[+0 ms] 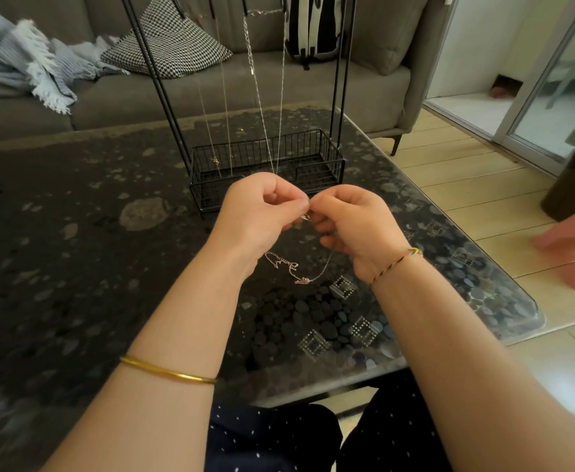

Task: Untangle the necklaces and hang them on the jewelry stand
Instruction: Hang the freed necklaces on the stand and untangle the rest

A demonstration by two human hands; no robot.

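Carrying surface point(74, 233): dark, pebbled, beneath both grips.
Jewelry stand point(265, 172): just beyond the grips, chains point(281, 97) hanging.
Left grip point(262, 212): pinching necklace point(303, 280) near clasp.
Right grip point(350, 223): pinching same necklace, touching left.
Necklace: sags below both grips.

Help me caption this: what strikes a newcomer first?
The left hand and right hand meet mid-frame, pinching a thin chain that trails below them over the dark table. Behind them a black stand already holds hanging necklaces.
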